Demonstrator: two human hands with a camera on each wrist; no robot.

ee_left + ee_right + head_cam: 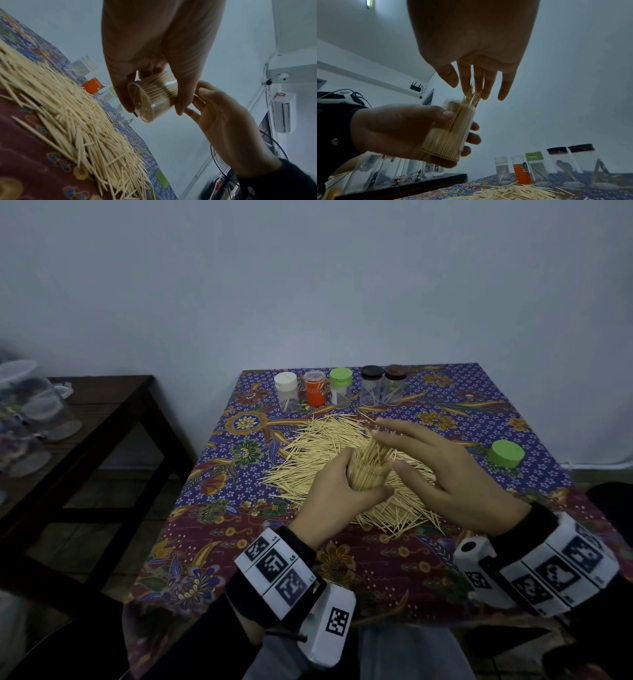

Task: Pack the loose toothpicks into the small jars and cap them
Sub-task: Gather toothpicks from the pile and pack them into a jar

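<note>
Left hand (pixel 337 486) grips clear jar (pixel 368 474) packed with toothpicks (pixel 375 455), above loose pile (pixel 315 440) on desk (pixel 376 563). Right hand (pixel 455 474) wide, fingers straight over protruding tips. Green cap (pixel 506 454) right.

**Batik-covered table and its load**

A floral cloth (pixel 376 570) covers the table. Loose toothpicks (pixel 318 446) sprawl across its middle. Five capped jars (pixel 340 392) line the far edge, nearly empty. A green cap (pixel 506 453) sits alone at the right
</note>
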